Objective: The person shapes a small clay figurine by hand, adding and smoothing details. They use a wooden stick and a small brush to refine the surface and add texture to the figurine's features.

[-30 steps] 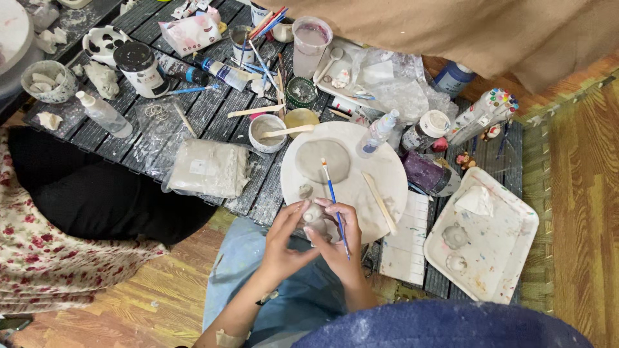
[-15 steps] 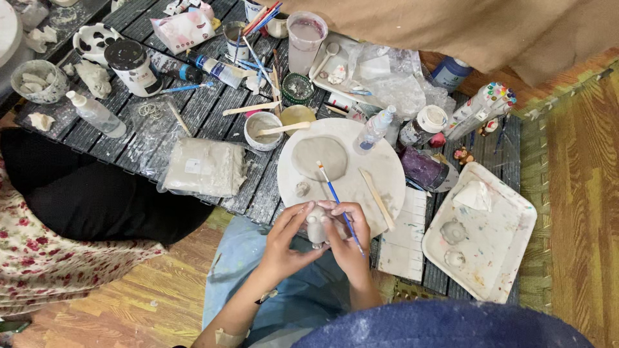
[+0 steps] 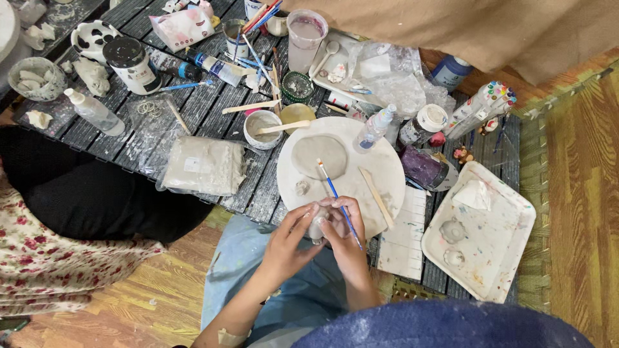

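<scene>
Grey clay fills the middle of the frame: a small clay piece (image 3: 317,222) sits between the person's two hands just below centre, over the near edge of the round white board (image 3: 387,174). The left hand (image 3: 288,243) curls its fingers around the piece from the left side and grips it. The right hand (image 3: 345,233) presses against the piece from the right, closed on a blue-handled brush (image 3: 336,196) whose bristle end points up toward a flattened clay disc (image 3: 319,154) on the board. A wooden modelling stick (image 3: 376,197) lies on the board to the right of the brush. Left of the board, a wrapped clay block (image 3: 205,166) rests on the dark slatted desk (image 3: 129,132). At the right of the frame a white tray (image 3: 506,254) holds small clay shapes. A small bowl (image 3: 262,129) with a stick stands above the board's upper left edge.
</scene>
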